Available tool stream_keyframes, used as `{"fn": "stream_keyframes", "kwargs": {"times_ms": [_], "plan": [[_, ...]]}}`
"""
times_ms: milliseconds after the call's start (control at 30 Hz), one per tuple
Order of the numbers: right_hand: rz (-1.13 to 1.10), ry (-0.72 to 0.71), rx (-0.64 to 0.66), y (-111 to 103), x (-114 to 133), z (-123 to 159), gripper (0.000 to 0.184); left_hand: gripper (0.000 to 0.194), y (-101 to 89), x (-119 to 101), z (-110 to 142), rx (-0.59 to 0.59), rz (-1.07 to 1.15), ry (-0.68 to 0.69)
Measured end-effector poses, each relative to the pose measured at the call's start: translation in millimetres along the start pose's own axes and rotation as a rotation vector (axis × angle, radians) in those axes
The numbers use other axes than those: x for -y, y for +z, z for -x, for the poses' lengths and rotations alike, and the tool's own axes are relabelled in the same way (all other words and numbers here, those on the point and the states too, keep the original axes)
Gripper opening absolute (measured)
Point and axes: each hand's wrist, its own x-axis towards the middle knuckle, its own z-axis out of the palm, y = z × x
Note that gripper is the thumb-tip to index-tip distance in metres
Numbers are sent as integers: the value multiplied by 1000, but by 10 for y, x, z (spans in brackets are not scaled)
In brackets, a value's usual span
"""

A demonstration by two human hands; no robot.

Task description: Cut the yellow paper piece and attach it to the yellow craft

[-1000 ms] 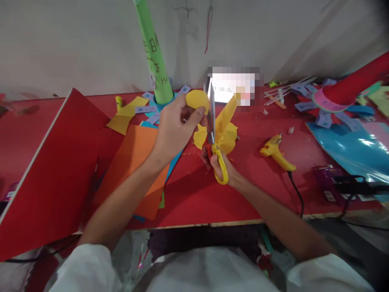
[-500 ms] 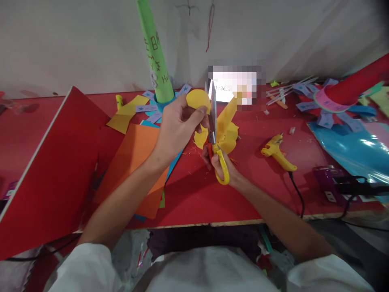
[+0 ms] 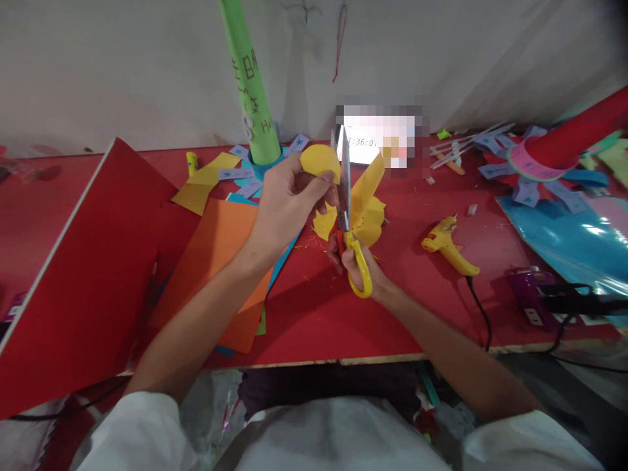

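Observation:
My left hand pinches a rounded piece of yellow paper between thumb and fingers, above the red table. My right hand is closed round the handles of scissors, one loop yellow and the other red. The blades point up and away from me, slightly parted, at the right edge of the yellow piece. Whether they touch the paper is hard to make out. Below and behind them lies a yellow paper flower shape with a folded strip rising from it, partly hidden by the scissors.
Orange paper and other coloured sheets lie under my left forearm. A red board leans at the left. Behind stands a green paper tube. A yellow glue gun with its cord, a purple box and blue film are at the right.
Hardly anything differs. My hands, the yellow piece and the scissors keep nearly the same place, and the clock display behind has advanced.

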Motion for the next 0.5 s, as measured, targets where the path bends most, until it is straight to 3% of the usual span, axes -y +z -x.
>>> {"fn": "stream_keyframes", "kwargs": {"times_ms": [100, 500], "plan": [[13, -76, -20, 17, 16, 2, 70, 19, -3, 1, -5, -1, -6, -4], [61, -102, -9, 65, 116, -5, 72, 21, 23, -65, 13, -26, 47, -49]]}}
